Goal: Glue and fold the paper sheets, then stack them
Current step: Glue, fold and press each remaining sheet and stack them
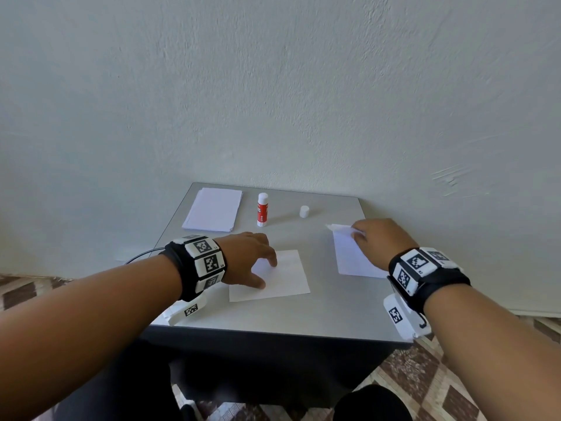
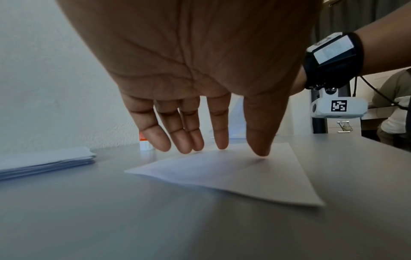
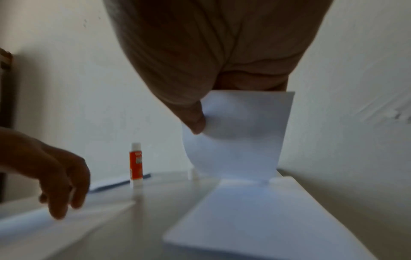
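A white sheet (image 1: 282, 281) (image 2: 233, 176) lies flat at the middle of the grey table (image 1: 273, 317). My left hand (image 1: 267, 271) (image 2: 211, 149) rests on it with straight, spread fingers, thumb and index tips touching the paper. A second sheet (image 1: 355, 256) (image 3: 255, 219) lies at the right. My right hand (image 1: 359, 233) (image 3: 200, 126) pinches its far edge, and the lifted flap (image 3: 240, 140) curls up and back toward me. An uncapped red and white glue stick (image 1: 262, 209) (image 3: 136, 168) stands upright behind the sheets.
A stack of white sheets (image 1: 212, 208) (image 2: 44, 161) sits at the table's back left corner. The glue stick's white cap (image 1: 304, 211) stands at the back middle. A wall runs along the table's far edge. The floor below is tiled.
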